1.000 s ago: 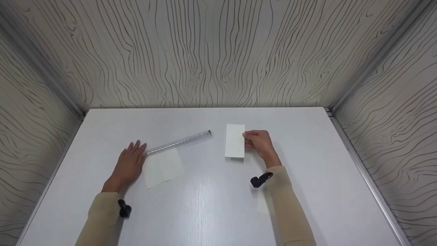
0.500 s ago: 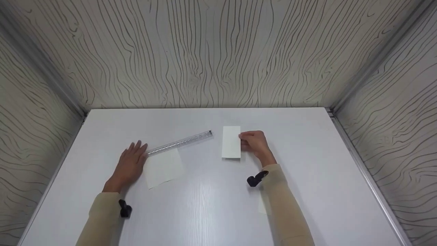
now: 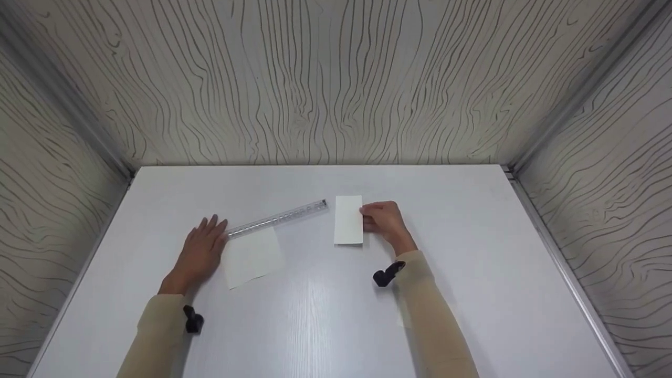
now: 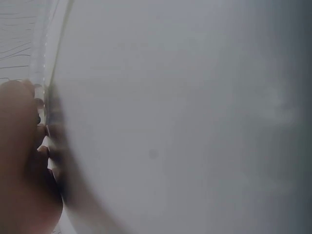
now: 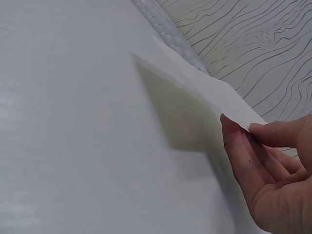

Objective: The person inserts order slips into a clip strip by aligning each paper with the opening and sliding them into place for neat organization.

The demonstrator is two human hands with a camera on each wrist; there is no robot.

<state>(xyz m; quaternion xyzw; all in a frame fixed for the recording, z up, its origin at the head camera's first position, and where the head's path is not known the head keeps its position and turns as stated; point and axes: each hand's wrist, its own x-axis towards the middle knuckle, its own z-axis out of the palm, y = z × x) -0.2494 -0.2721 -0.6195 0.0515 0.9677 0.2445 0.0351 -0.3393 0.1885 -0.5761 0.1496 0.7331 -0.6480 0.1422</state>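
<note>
My right hand pinches the right edge of a small white sheet of paper between thumb and fingers. In the right wrist view the paper is tilted up off the table, with a shadow under it. My left hand lies flat with fingers spread, its index finger at the near end of a clear plastic ruler. The ruler slants up to the right, its far tip close to the held paper. Below it lies a pale, roughly square piece of paper, its upper edge along the ruler.
Partly hidden under the right forearm is another pale paper piece. The white table is bounded by wood-patterned panels at the back and both sides. Black wrist cameras sit on both sleeves.
My right hand has moved left with the white paper, bringing it nearer the ruler's far tip. The left hand, ruler and square paper stay put.
</note>
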